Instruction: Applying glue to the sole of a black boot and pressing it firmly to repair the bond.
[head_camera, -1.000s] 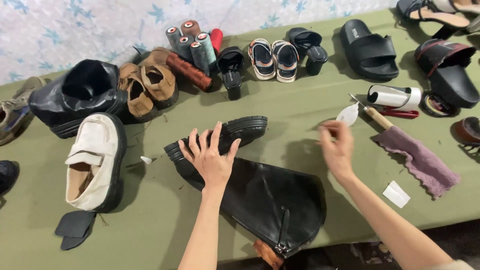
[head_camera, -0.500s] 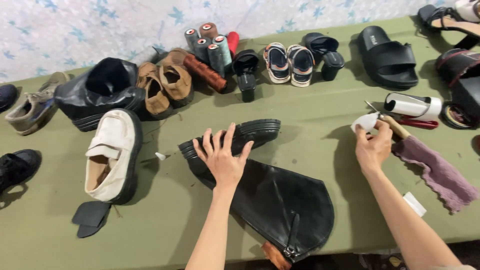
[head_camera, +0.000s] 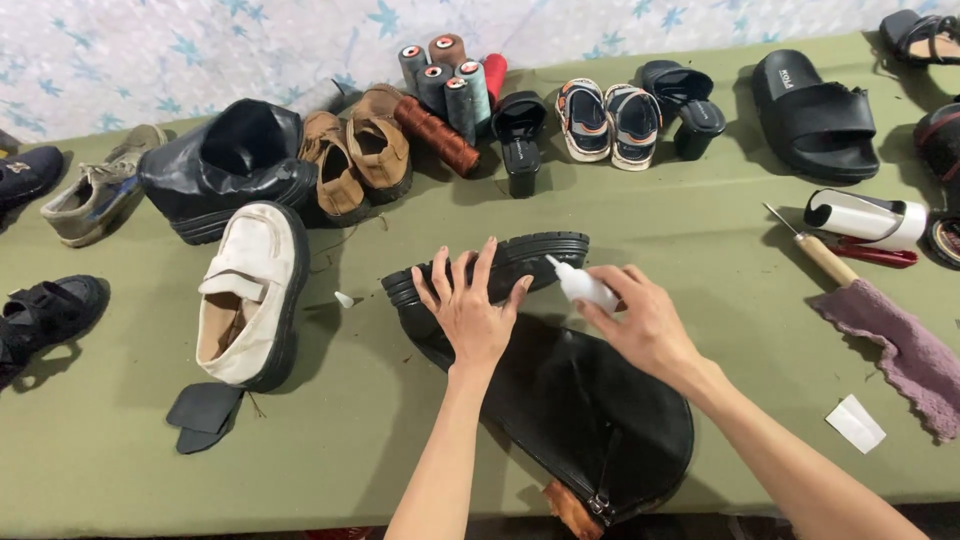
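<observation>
Left hand (head_camera: 468, 312) lies flat, fingers spread, pressing on the black boot (head_camera: 560, 400) near the ankle, fingertips reaching the ribbed sole (head_camera: 510, 265). Right hand (head_camera: 640, 322) is closed around a small white bottle (head_camera: 583, 287), thumb and fingers pinching its body, nozzle aimed up-left at the edge of the sole.

Boot position: on its side, in the near middle of the green worktop (head_camera: 690, 240), just right of the cream shoe (head_camera: 250, 292). The shaft opening with zip hangs at the near edge of the worktop.

Orientation: the sole runs roughly left to right, rising slightly to the right, its tread facing away from the person. Toe or heel end cannot be told apart. The shaft's long axis runs from the sole down-right toward the person, so the boot as a whole lies diagonally.

Risks, judged:
- Nozzle sits very close to the left fingertips; any squeeze may put the contents on skin instead of the sole seam.
- Too hard a squeeze could run liquid over the tread or onto the black leather.
- Boot is held by one flat palm only; pressure from the nozzle may roll or slide it.
- The shaft overhangs the near edge; its weight may drag the boot off if the left hand lifts.
- A small white scrap (head_camera: 343, 299) lies just left of the boot and could stick to anything wet.
</observation>
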